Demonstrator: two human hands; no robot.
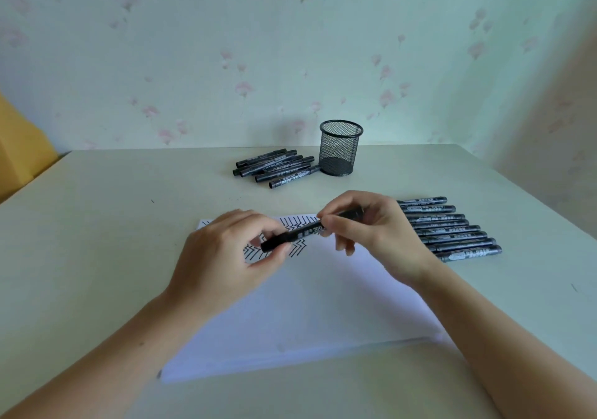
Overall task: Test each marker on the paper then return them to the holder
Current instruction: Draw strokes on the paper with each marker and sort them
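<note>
One paper (307,305), zigzag-marked, beneath both hands. One marker (292,234), left hand (226,257) pinching its cap end, right hand (371,234) clamping the barrel. Eight markers (452,229) right of the right hand; about seven markers (274,168) beyond, beside one empty mesh holder (339,148). Bare table (97,224) left of the left hand.

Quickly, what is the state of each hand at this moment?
Left hand: closed on the cap end of the black marker.
Right hand: closed on the barrel of the same marker, above the paper.
</note>
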